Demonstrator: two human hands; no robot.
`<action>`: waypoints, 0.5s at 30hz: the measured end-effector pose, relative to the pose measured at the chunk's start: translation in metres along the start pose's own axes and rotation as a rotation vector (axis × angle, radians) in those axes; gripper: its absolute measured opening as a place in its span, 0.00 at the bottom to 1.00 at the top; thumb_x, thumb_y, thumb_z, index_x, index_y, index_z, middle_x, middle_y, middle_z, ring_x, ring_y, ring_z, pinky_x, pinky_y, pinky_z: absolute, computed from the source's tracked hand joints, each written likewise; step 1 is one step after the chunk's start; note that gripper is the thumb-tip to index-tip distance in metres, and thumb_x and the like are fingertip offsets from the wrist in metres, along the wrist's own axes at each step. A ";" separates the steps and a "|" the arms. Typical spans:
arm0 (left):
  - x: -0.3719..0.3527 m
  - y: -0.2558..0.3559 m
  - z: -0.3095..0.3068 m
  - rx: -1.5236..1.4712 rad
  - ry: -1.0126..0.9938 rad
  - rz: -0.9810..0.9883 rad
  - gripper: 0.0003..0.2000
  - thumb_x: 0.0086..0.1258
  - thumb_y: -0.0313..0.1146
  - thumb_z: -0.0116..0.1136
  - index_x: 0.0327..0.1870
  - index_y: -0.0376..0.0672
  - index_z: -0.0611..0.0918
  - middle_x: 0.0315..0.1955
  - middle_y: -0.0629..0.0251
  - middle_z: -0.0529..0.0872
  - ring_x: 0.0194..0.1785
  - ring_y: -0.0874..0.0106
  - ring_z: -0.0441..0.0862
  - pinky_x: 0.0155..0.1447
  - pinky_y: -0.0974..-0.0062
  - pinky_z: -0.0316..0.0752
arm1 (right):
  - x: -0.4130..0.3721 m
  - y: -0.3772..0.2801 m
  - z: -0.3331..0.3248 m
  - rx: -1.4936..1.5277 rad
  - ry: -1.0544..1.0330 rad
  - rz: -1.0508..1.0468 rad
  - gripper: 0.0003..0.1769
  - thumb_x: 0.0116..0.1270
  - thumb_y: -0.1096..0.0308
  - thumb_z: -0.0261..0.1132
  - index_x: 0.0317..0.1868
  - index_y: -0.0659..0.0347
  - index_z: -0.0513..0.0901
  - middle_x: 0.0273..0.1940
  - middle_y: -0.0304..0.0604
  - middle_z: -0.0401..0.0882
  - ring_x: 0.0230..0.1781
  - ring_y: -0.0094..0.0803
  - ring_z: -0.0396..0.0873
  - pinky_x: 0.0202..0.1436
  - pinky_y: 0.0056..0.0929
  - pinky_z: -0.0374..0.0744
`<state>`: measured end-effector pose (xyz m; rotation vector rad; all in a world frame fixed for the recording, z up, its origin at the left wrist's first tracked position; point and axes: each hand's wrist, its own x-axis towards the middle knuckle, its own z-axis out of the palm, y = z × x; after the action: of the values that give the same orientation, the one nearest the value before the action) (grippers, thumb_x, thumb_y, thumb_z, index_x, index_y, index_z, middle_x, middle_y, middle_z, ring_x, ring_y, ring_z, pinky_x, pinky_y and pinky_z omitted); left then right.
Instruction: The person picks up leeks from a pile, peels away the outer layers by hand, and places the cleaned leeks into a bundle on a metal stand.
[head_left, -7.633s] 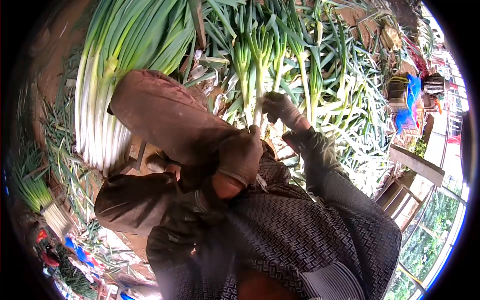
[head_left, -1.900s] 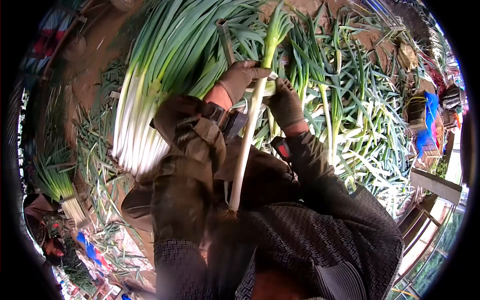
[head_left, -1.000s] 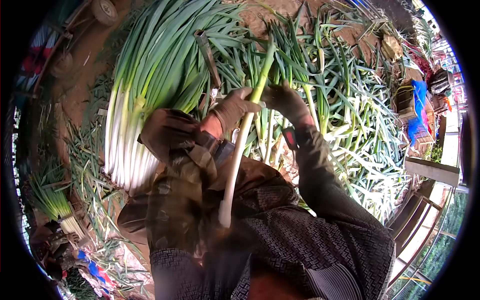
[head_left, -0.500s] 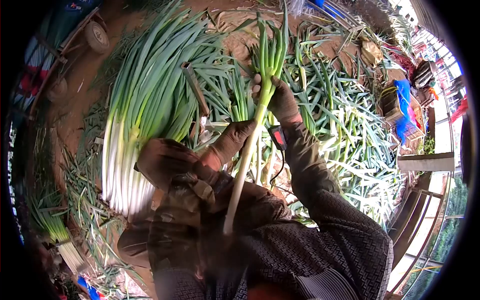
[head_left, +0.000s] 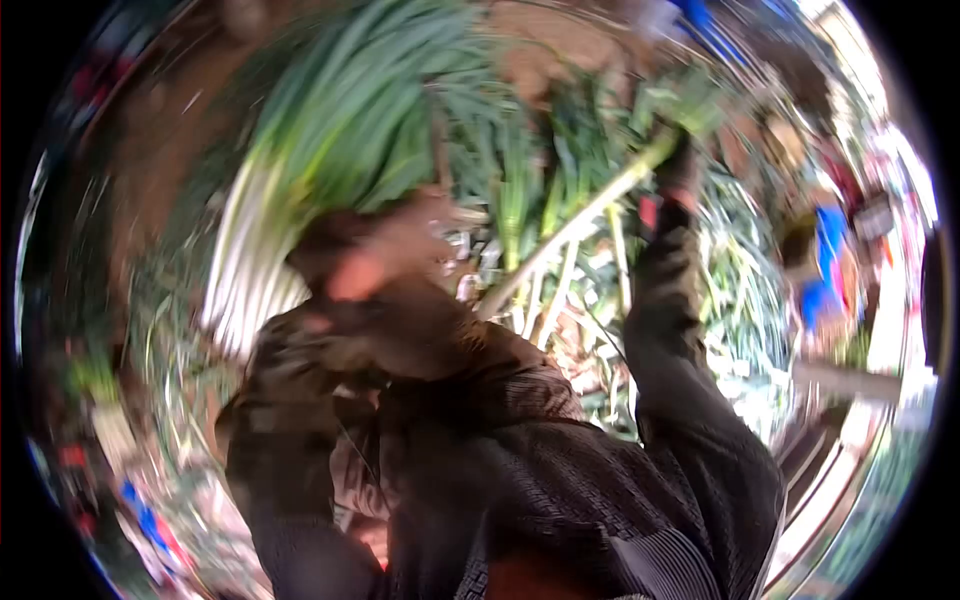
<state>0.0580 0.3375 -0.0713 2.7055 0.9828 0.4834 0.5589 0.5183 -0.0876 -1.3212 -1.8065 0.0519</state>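
Observation:
A long green onion (head_left: pixel 585 222) slants across the middle, white end low and leafy top up to the right. My gloved right hand (head_left: pixel 680 165) is closed around it just below the leaves, with the arm stretched out forward. My left hand (head_left: pixel 425 225) is smeared by motion in front of my sleeve, apart from that stalk, so its fingers cannot be made out. Beyond it lies a big pile of green onions (head_left: pixel 255 225), white stems toward me and green leaves pointing away. Several more stalks (head_left: pixel 560 285) show below the held one.
Loose leaves and trimmings (head_left: pixel 750 270) cover the ground to the right. A crate with blue plastic (head_left: pixel 825 265) stands at the far right, near a metal beam (head_left: pixel 845 380). At the left lies a smaller bundle of green onions (head_left: pixel 110 420). Bare soil (head_left: pixel 150 200) shows at upper left.
My right hand has carried the long green onion away to the upper right, tilting it further over. My left hand has come off the stalk and moved up and left. The view is now blurred.

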 end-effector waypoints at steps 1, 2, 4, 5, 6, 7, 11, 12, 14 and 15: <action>0.016 0.028 0.000 0.015 0.004 -0.117 0.25 0.57 0.40 0.69 0.54 0.43 0.74 0.52 0.51 0.69 0.55 0.56 0.70 0.61 0.63 0.69 | 0.008 0.002 -0.011 -0.041 -0.032 -0.025 0.15 0.70 0.69 0.58 0.54 0.65 0.78 0.45 0.45 0.81 0.42 0.34 0.78 0.48 0.33 0.79; 0.032 0.056 -0.005 -0.036 0.030 -0.307 0.34 0.55 0.43 0.70 0.61 0.43 0.68 0.60 0.46 0.62 0.62 0.51 0.65 0.66 0.61 0.66 | 0.016 0.004 -0.013 0.083 -0.054 0.033 0.15 0.70 0.68 0.57 0.54 0.65 0.78 0.46 0.46 0.80 0.43 0.35 0.78 0.49 0.34 0.79; 0.064 0.102 -0.023 -0.165 0.115 -0.546 0.51 0.52 0.49 0.72 0.76 0.42 0.56 0.75 0.36 0.49 0.75 0.41 0.56 0.75 0.57 0.59 | 0.034 -0.008 -0.020 0.610 -0.032 0.329 0.16 0.71 0.67 0.56 0.56 0.65 0.77 0.47 0.46 0.80 0.45 0.35 0.77 0.50 0.35 0.78; 0.064 0.119 -0.038 -0.202 0.165 -0.559 0.49 0.53 0.51 0.72 0.73 0.38 0.60 0.65 0.38 0.62 0.68 0.44 0.66 0.67 0.58 0.66 | 0.039 -0.021 -0.024 0.847 0.009 0.454 0.17 0.71 0.67 0.56 0.57 0.65 0.77 0.48 0.46 0.79 0.45 0.35 0.77 0.51 0.35 0.78; 0.064 0.134 -0.052 -0.240 0.217 -0.571 0.47 0.55 0.53 0.72 0.70 0.34 0.64 0.56 0.41 0.76 0.60 0.47 0.75 0.58 0.59 0.74 | 0.043 -0.030 -0.029 0.958 0.032 0.505 0.18 0.72 0.66 0.55 0.57 0.65 0.76 0.49 0.46 0.79 0.46 0.35 0.77 0.52 0.36 0.78; 0.064 0.147 -0.055 -0.343 0.077 -0.619 0.40 0.57 0.52 0.71 0.65 0.35 0.69 0.40 0.51 0.83 0.46 0.56 0.83 0.47 0.61 0.79 | 0.046 -0.038 -0.032 1.004 0.044 0.507 0.18 0.72 0.65 0.54 0.58 0.65 0.76 0.50 0.47 0.78 0.47 0.35 0.77 0.52 0.36 0.78; 0.012 0.190 -0.074 -0.371 0.125 -0.645 0.21 0.65 0.45 0.66 0.49 0.39 0.77 0.30 0.57 0.84 0.34 0.62 0.85 0.40 0.64 0.81 | 0.050 -0.072 -0.036 1.130 0.047 0.429 0.21 0.74 0.63 0.52 0.61 0.65 0.74 0.53 0.47 0.77 0.50 0.36 0.76 0.56 0.38 0.78; -0.001 0.194 -0.083 -0.344 0.194 -0.633 0.18 0.65 0.42 0.65 0.48 0.39 0.77 0.30 0.57 0.83 0.34 0.62 0.85 0.39 0.64 0.81 | 0.053 -0.089 -0.031 1.193 0.048 0.403 0.21 0.74 0.62 0.51 0.62 0.65 0.73 0.54 0.47 0.77 0.51 0.36 0.76 0.56 0.38 0.77; -0.026 0.195 -0.091 -0.029 0.404 -0.601 0.13 0.64 0.37 0.63 0.44 0.41 0.78 0.29 0.57 0.83 0.32 0.63 0.84 0.37 0.65 0.80 | 0.068 -0.109 -0.021 1.413 0.051 0.416 0.23 0.73 0.68 0.53 0.64 0.72 0.71 0.62 0.56 0.74 0.57 0.39 0.77 0.68 0.38 0.71; -0.040 0.192 -0.091 0.185 0.516 -0.612 0.10 0.64 0.34 0.62 0.42 0.42 0.78 0.29 0.58 0.83 0.31 0.64 0.84 0.36 0.65 0.80 | 0.072 -0.155 -0.015 1.513 0.070 0.423 0.24 0.72 0.66 0.55 0.64 0.72 0.70 0.63 0.56 0.73 0.59 0.40 0.76 0.71 0.40 0.69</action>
<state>0.1059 0.1758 0.0643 2.2656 1.9790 1.0117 0.4481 0.5015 0.0426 -0.4853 -0.8588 1.2877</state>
